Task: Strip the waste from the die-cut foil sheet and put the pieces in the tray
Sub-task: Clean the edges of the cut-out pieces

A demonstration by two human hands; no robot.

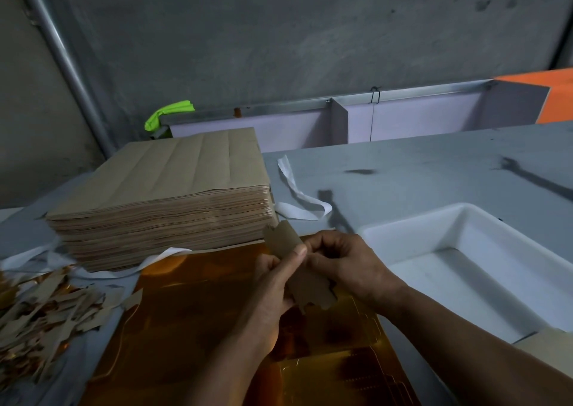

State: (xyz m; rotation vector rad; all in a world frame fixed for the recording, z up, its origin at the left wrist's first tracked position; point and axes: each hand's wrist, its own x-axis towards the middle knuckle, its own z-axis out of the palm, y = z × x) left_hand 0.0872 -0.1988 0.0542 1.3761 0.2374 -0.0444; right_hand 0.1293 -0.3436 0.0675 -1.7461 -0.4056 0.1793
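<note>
Both hands are up at the centre of the frame, working 1 brown die-cut piece (283, 242) between them. The left hand (273, 284) grips it from the left side, thumb pressed flat against its face and fingers (276, 273) curled behind. The right hand (350, 263) meets it from the right, its fingers bent in and pinching the piece's edge. The piece stands tilted, its notched top end poking above the hands and its jagged lower end showing below them.

Under the hands, the gold foil sheet (192, 312) lies flat on the grey bench (403, 163), filling the lower centre, with cut outlines visible in its surface. The white tray (412, 235) sits at the right of the frame, just beside the foil sheet.

In the left-centre there is a tall stack of brown sheets (161, 188), with white strips (297, 194) trailing beside and under it. In the lower left, a loose heap of waste scraps (40, 312) is piled on the bench.
</note>
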